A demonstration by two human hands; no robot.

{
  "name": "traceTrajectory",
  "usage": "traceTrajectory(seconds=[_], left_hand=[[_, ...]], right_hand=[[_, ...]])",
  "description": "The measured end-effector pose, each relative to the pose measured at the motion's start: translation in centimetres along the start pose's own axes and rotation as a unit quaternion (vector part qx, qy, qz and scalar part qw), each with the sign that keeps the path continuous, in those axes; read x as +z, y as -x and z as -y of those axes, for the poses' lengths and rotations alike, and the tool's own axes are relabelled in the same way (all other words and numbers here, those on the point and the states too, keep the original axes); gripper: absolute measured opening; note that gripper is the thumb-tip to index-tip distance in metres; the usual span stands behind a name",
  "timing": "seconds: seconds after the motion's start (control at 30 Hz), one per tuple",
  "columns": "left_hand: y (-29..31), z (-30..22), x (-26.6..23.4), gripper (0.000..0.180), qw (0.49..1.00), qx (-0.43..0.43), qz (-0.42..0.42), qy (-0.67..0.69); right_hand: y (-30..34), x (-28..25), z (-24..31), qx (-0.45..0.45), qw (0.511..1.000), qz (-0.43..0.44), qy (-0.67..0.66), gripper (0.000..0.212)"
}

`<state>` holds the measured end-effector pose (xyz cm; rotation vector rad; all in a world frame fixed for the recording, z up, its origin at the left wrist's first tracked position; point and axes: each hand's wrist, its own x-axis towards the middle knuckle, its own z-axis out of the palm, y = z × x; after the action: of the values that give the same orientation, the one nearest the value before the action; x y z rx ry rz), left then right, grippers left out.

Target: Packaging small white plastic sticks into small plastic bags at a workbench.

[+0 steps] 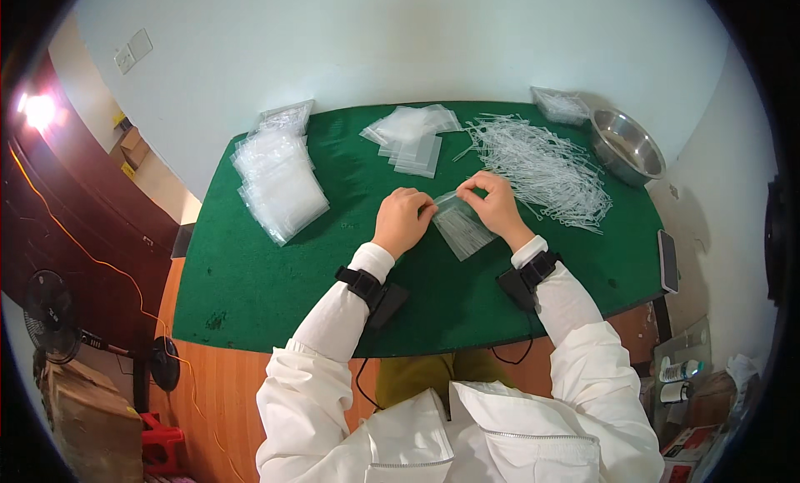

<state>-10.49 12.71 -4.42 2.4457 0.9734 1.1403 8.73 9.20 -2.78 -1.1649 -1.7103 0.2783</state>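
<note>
Both my hands are at a small clear plastic bag (464,231) with several thin white sticks or ties inside, over the middle of the green table. My left hand (403,220) pinches the bag's upper left corner, fingers closed. The thumb and forefinger of my right hand (493,201) grip its upper right edge. Just beyond lies a fan of flat, clear bags (412,137). Right of that spreads a loose heap of thin white looped plastic pieces (542,168), close to my right hand.
Filled clear bags (282,183) are stacked at the table's left. A steel bowl (627,146) and another filled bag (560,106) stand at the far right corner. A phone-like device (667,261) is at the right edge of the green tabletop (250,291); a black fan (52,308) stands left.
</note>
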Motion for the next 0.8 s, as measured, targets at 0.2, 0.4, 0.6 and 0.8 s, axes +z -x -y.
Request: traceTrajectory(seconds=[0.2,0.4,0.6,0.8], left_hand=[[-0.6,-1.0,-0.1,0.013,0.984,0.168,-0.048,-0.014],[-0.5,-0.3,0.3,0.01,0.985,0.158,-0.067,-0.026],[-0.4,-0.1,0.4,0.01,0.993,0.115,-0.026,0.002],[-0.3,0.0,0.0,0.01,0.996,0.086,-0.015,0.005]], right_hand=[[0.4,0.8,0.7,0.006,0.999,0.028,-0.045,0.006],[0.4,1.3,0.9,-0.002,0.998,0.035,-0.051,0.007],[0.3,1.0,0.8,-0.024,0.999,0.019,-0.022,0.008],[-0.2,0.2,-0.2,0.011,0.998,-0.023,-0.053,0.009]])
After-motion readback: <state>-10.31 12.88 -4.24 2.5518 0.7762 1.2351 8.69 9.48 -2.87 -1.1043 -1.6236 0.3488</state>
